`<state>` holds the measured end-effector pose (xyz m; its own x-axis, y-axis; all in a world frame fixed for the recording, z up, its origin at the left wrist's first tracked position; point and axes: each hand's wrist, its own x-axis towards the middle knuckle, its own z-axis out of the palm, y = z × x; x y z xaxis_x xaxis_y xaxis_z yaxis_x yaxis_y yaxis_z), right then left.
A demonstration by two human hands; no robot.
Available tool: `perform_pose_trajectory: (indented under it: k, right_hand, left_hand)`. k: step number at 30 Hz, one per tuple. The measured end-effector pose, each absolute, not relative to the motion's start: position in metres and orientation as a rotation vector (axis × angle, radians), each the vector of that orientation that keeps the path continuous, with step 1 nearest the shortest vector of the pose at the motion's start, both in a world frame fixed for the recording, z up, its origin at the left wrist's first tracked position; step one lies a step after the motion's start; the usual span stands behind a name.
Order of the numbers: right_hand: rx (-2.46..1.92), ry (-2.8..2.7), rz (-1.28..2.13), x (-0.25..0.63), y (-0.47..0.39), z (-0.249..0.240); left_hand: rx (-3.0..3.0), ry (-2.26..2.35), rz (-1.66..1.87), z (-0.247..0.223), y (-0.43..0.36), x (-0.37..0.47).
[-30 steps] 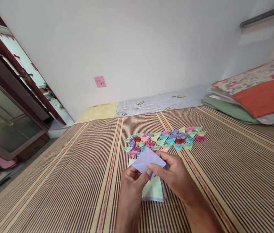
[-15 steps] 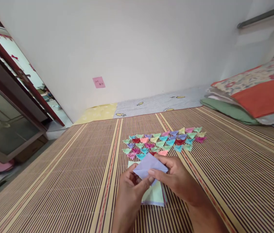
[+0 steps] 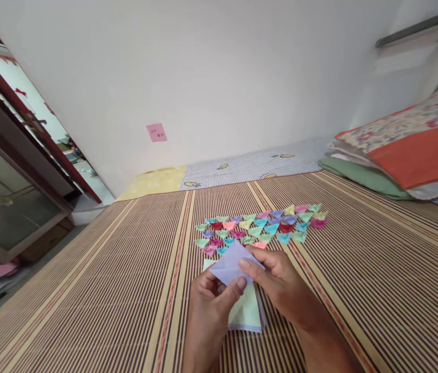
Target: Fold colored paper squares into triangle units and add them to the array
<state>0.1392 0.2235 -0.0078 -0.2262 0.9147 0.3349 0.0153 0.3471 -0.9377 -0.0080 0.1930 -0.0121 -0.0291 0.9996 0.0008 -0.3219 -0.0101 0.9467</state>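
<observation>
The purple paper (image 3: 227, 264) is held up in front of the person, above the striped mat (image 3: 118, 274), and is already folded into a diamond, one corner pointing away towards the wall. Both hands are closed on it: the left hand (image 3: 208, 316) grips its left side and near edge, thumb on top, while the right hand (image 3: 281, 280) pinches its right side, with the right thumb (image 3: 247, 265) flat on the face. The two thumbs are close together near the lower right part of the diamond, so the paper looks partly folded and, in my judgement, being pressed or shaped there; whatever folds lie beneath it are hidden. Below the hands, a stack of paper squares (image 3: 245, 313) lies on the mat, pale green on top and partly covered by the hands. Just beyond are rows of small folded papers (image 3: 256, 231) in many colours, smaller and more pointed than the held diamond. Farther out are a checked cloth (image 3: 238, 166), a pile of bedding (image 3: 417, 160) to the right and a pink note (image 3: 157, 132) on the white wall (image 3: 242, 77).
</observation>
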Motion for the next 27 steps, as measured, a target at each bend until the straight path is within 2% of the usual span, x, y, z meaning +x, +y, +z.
perform_pose_trajectory:
  k: [9, 22, 27]
  right_hand:
    - [-0.892, -1.467, 1.043, 0.14, 0.222, -0.003]
    - [-0.877, -1.527, 1.197, 0.141, 0.222, -0.011]
    - [-0.984, -1.567, 0.885, 0.145, 0.22, -0.007]
  left_hand:
    - [0.98, 0.931, 1.309, -0.013, 0.193, -0.006]
    - [0.968, 0.988, 1.362, -0.016, 0.195, -0.005]
    - [0.998, 1.16, 1.499, -0.012, 0.192, -0.018]
